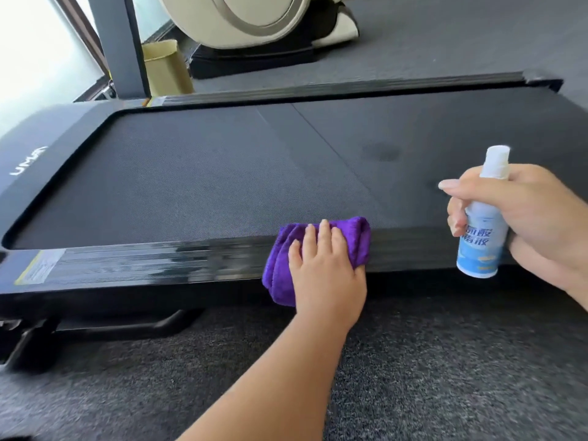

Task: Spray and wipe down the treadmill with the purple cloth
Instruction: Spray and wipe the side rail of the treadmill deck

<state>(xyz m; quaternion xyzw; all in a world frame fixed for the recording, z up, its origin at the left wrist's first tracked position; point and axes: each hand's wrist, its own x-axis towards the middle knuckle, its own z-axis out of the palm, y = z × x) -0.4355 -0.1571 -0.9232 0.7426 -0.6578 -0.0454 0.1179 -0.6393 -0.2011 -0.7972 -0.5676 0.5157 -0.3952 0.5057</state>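
Note:
The black treadmill (222, 173) lies across the view, its belt dark and its near side rail (143, 262) glossy and wet-looking. A folded purple cloth (283, 268) lies on that near rail and hangs over its edge. My left hand (324, 265) presses flat on the cloth, fingers straight, thumb at the cloth's right edge. To the right, above the rail, my right hand (534, 218) grips a white and blue spray bottle (483, 224) upright, index finger stretched across the front near the nozzle. Darker damp spots (380, 152) show on the belt.
Grey carpet (413, 361) covers the floor in front of the treadmill. Behind it stand a beige massage chair (254, 23), a cardboard box (165, 65) and the treadmill's upright post (121, 46). A window lies at the far left.

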